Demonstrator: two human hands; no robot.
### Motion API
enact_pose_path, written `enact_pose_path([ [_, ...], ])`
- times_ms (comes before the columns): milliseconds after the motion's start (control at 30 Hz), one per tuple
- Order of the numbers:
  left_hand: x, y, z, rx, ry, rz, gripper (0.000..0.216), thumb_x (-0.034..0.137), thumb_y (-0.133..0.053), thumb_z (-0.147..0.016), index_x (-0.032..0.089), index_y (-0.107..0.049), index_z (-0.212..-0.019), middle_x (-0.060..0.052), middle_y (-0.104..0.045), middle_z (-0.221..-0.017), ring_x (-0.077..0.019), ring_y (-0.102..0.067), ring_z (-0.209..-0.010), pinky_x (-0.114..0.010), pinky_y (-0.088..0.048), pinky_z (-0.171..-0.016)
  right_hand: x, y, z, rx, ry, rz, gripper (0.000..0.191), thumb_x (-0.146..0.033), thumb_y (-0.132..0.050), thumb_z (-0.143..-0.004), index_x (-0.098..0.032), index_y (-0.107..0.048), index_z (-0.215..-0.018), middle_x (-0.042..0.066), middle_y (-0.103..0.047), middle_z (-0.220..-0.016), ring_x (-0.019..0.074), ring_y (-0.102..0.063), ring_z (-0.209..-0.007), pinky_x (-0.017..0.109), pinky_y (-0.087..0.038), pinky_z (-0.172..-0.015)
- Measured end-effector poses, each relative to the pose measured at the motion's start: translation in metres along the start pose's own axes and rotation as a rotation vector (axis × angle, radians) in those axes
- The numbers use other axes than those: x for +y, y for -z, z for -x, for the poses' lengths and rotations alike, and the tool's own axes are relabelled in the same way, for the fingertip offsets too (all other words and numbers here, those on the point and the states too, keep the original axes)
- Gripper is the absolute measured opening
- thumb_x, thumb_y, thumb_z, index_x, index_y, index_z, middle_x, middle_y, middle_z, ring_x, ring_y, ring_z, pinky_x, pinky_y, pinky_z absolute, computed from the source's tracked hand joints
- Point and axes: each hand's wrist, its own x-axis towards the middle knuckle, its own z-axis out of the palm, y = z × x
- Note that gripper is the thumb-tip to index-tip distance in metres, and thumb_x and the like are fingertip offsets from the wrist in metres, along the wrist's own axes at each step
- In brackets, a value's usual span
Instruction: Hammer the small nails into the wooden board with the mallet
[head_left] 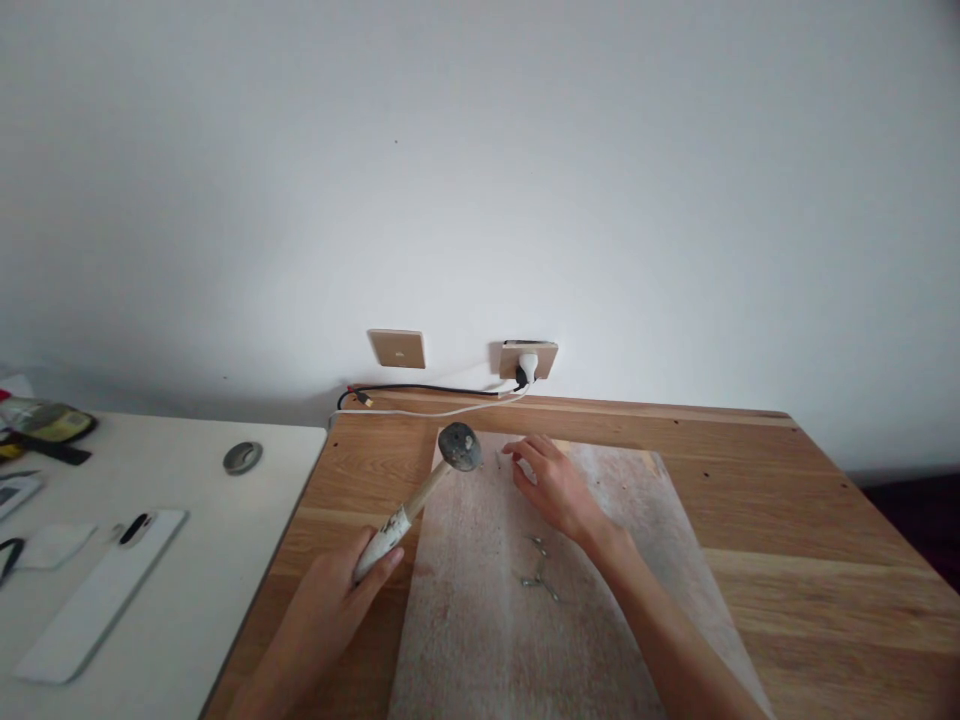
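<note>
Now poised for a blow: left hand clenched round mallet, head raised over sheet's far-left corner. Right hand fingertips down there, pinch too small to tell. Nails loose mid-sheet. Calls for a square tap, clear of fingertips.

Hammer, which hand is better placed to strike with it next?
Left, likely: the left hand grips the hammer by its handle, head over the sheet; the right hand rests fingertips on the sheet nearby.
</note>
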Motion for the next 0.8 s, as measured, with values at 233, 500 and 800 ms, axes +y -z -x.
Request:
enact_pose_path([
  [233,-0.008,0.000,-0.002,0.044,0.027,-0.007,0.043,0.061,-0.045,-0.092,0.024,-0.064,-0.087,-0.005,-0.073,-0.078,-0.0263,-0.071,-0.077,-0.031,-0.048,-0.071,-0.009,0.001,-0.018,-0.181,-0.025,0.013,0.030,-0.008,-0.064,-0.091,-0.016,-0.068,-0.119,0.011,-0.065,-0.114,0.0237,-0.070,-0.104,0.038,-0.056,-0.095],
  [500,-0.022,0.000,0.005,0.026,0.066,0.013,0.043,0.059,-0.045,-0.093,0.023,-0.070,-0.094,-0.007,-0.079,-0.093,-0.0276,-0.075,-0.091,-0.031,-0.053,-0.077,-0.035,0.000,-0.026,-0.298,-0.041,0.074,0.027,-0.003,-0.065,-0.083,-0.013,-0.069,-0.107,0.015,-0.069,-0.112,0.0284,-0.066,-0.111,0.037,-0.051,-0.098],
  [800,-0.024,0.005,0.007,0.006,0.075,0.069,0.046,0.061,-0.046,-0.093,0.026,-0.073,-0.106,-0.006,-0.080,-0.108,-0.0289,-0.074,-0.106,-0.033,-0.054,-0.091,-0.016,0.005,-0.025,-0.232,-0.136,0.085,0.028,0.001,-0.057,-0.079,-0.016,-0.072,-0.096,0.009,-0.072,-0.087,0.0233,-0.069,-0.083,0.033,-0.051,-0.078],
])
